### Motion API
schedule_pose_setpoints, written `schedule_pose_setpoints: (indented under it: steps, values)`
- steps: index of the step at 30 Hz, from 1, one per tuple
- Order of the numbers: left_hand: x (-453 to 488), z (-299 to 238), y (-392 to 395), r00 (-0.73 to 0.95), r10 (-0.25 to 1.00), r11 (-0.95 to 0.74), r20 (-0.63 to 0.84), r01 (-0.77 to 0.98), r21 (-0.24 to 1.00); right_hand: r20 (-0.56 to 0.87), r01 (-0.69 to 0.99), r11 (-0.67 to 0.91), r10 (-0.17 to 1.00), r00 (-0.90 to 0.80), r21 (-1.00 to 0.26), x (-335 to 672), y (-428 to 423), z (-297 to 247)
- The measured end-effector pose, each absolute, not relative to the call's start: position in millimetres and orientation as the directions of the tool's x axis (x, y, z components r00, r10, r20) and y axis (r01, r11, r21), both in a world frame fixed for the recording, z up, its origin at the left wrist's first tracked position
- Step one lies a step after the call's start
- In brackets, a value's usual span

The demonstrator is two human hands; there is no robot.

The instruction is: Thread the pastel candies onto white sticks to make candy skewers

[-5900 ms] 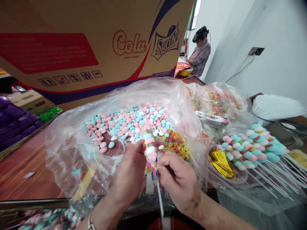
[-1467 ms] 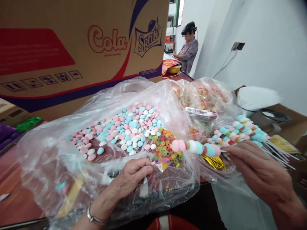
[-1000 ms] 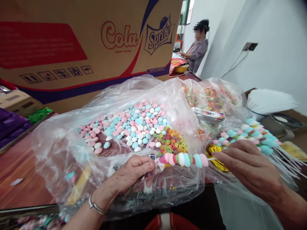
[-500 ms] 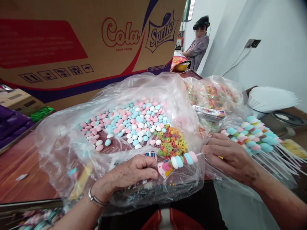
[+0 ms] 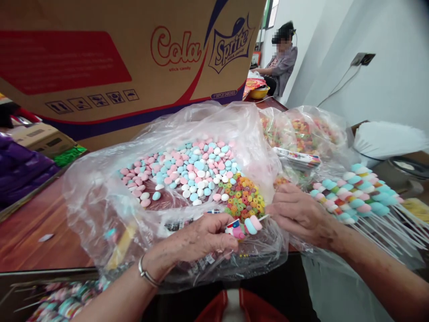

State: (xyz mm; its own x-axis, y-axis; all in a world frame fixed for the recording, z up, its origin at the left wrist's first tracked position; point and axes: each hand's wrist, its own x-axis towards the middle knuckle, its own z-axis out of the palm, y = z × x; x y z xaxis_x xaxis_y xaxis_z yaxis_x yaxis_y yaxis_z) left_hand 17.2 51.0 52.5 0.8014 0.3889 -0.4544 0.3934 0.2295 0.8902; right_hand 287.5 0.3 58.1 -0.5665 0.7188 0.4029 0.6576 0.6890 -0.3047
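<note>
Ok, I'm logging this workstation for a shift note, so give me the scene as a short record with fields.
Left hand: grip closed on a printed wrapper
Right hand: grip closed on a white stick
Candy on stick: pink and blue pieces show between the hands; far end hidden
Loose candies: pink, blue, white, on clear plastic
Ring candies: multicoloured, beside them
Candy skewers: piled at the person's right
Cardboard box: behind, marked Cola and Sprite
Co-worker: background
</note>
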Motion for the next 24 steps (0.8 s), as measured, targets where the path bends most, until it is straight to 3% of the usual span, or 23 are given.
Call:
schedule_pose_setpoints:
  steps: [5, 10, 20, 24]
  values:
    - [19.2, 40.6, 47.2, 0.776, 0.476, 0.213, -0.413, 0.354, 0.911, 0.427, 0.643, 0.735, 0.663, -0.615, -0.215, 272.2, 6.9, 61.6]
    - [22.0, 36.6, 39.7, 0.752, 0.503, 0.251, -0.426, 0.345, 0.904, 0.337, 0.597, 0.793, 0.598, -0.727, -0.121, 246.0, 14.9, 72.0]
    - [9.1, 44.6, 33.4, 0.655, 0.642, 0.29, -0.399, 0.273, 0.917, 0.27, 0.544, 0.812, 0.583, -0.766, -0.212, 250.6, 30.8, 70.8]
    - [13.8, 39.7, 25.6, 0.646, 0.673, 0.294, -0.36, 0.213, 0.932, 0.153, 0.566, 0.769, 0.623, -0.767, -0.296, 237.3, 28.5, 69.3]
